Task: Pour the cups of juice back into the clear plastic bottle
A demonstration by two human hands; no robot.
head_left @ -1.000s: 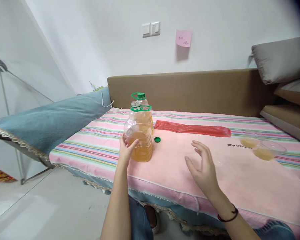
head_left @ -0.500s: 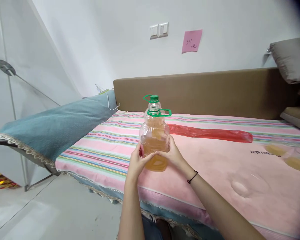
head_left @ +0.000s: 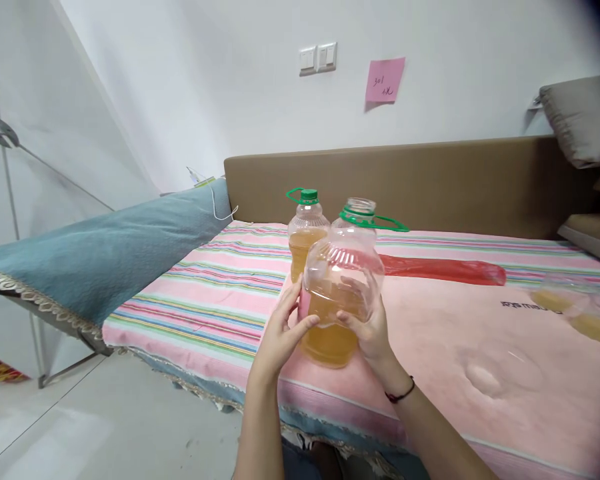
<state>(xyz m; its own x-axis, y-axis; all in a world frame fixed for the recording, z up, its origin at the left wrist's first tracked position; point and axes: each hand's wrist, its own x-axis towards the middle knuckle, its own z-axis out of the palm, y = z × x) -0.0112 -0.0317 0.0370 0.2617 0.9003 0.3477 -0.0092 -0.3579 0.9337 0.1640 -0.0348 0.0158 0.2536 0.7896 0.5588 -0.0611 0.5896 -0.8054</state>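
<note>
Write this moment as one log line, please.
left hand: gripping open bottle | right hand: gripping same bottle | bottle: lifted, uncapped | capped bottle: behind

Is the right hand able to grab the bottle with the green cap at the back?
Probably not yet: the right hand and left hand both grip the open bottle, which sits in front of the capped bottle.

Bare forearms, dark wristband
</note>
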